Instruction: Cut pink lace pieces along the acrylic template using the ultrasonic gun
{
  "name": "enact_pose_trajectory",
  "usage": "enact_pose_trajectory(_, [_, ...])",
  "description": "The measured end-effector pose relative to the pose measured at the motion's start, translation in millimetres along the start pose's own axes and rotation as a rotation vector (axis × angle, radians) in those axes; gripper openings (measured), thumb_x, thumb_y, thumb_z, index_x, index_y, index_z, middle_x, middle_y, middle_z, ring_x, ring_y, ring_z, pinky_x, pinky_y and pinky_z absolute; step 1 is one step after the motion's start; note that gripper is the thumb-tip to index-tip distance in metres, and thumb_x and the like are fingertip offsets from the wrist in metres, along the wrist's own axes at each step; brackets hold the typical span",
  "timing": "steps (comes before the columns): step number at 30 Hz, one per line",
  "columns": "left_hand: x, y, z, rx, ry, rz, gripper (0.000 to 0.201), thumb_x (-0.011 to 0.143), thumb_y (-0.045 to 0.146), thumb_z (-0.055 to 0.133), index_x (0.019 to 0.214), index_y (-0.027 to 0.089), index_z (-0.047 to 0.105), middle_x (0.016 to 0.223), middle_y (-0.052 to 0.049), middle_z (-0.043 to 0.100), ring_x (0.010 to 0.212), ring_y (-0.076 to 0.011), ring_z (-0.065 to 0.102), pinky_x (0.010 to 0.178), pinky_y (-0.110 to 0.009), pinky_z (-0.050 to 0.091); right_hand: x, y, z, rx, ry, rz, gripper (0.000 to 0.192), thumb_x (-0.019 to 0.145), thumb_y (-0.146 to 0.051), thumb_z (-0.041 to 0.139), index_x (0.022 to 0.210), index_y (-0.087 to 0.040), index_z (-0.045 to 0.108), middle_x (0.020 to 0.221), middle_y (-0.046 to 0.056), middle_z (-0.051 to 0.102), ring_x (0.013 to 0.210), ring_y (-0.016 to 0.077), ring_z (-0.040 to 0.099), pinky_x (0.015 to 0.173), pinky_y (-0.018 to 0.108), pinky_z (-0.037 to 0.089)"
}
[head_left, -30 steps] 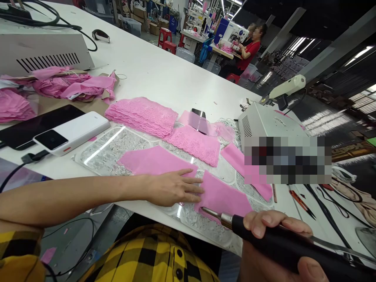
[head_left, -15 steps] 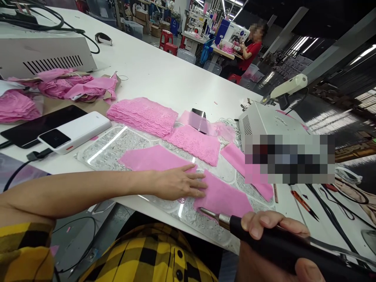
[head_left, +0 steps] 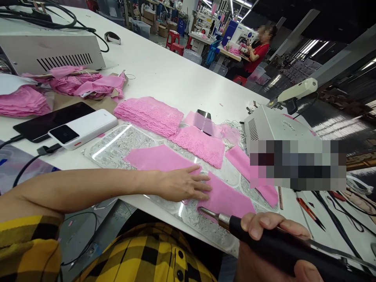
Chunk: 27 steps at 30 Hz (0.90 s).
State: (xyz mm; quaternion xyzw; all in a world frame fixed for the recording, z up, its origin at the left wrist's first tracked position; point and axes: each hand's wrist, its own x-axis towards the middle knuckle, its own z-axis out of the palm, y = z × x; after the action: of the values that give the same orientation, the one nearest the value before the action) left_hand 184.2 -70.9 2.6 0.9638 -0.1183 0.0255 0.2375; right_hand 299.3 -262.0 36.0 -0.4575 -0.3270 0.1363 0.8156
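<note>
Flat on the pink fabric, my left hand (head_left: 183,184) has its fingers spread. It covers where one pink panel (head_left: 161,156) meets a second panel (head_left: 226,196); how their edges lie under it is hidden. Both panels rest on a clear plastic template (head_left: 111,145). My right hand (head_left: 273,239) grips a thick black-handled tool (head_left: 282,246) with a slim metal tip, its exact kind unclear. That tip is at the near left edge of the second panel; whether it touches cannot be told. Beyond lie a scalloped pink lace piece (head_left: 201,145) and a lace stack (head_left: 149,115).
A white power bank (head_left: 85,127) and a black phone (head_left: 53,119) are at left, before a vented box (head_left: 55,51). A grey machine box (head_left: 270,121) stands at right, with orange tweezers (head_left: 310,213) nearby. A person in red (head_left: 257,56) sits at a sewing machine.
The whole view has shifted slightly, with the table's things appearing further right. My left hand stays on the fabric, and my right hand keeps the tool at nearly the same spot.
</note>
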Motion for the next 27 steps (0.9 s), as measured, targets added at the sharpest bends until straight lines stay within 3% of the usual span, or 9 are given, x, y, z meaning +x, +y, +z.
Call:
enact_pose_trajectory(9, [-1.1, 0.4, 1.4, -0.036, 0.045, -0.005, 0.048, 0.087, 0.007, 0.059, 0.126, 0.034, 0.063, 0.142, 0.0, 0.055, 0.142, -0.0241, 0.037, 0.122, -0.049, 0.014, -0.9, 0.7, 1.3, -0.015, 0.011, 0.001, 0.026, 0.077, -0.041, 0.054, 0.093, -0.021, 0.061, 0.076, 0.0, 0.056, 0.054, 0.0133, 0.048, 0.053, 0.032, 0.042])
enact_pose_trajectory(18, [-0.5, 0.8, 0.4, 0.157, 0.015, 0.064, 0.041, 0.092, 0.011, 0.054, 0.129, 0.025, 0.061, 0.143, -0.006, 0.053, 0.142, -0.0267, 0.037, 0.121, -0.049, 0.015, 0.2, 1.3, -0.1, 0.008, -0.032, 0.005, 0.025, 0.077, -0.041, 0.055, 0.092, -0.021, 0.06, 0.077, 0.0, 0.058, 0.054, 0.0128, 0.05, 0.053, 0.032, 0.043])
enact_pose_trajectory(27, [1.3, 4.1, -3.8, 0.135, -0.059, 0.01, 0.042, 0.093, 0.011, 0.053, 0.131, 0.028, 0.059, 0.146, -0.003, 0.05, 0.144, -0.0234, 0.033, 0.123, -0.047, 0.012, 2.4, 1.9, -1.8, 0.017, -0.092, -0.021, 0.018, 0.077, -0.034, 0.056, 0.087, -0.019, 0.058, 0.073, -0.001, 0.06, 0.054, 0.0127, 0.053, 0.053, 0.031, 0.046])
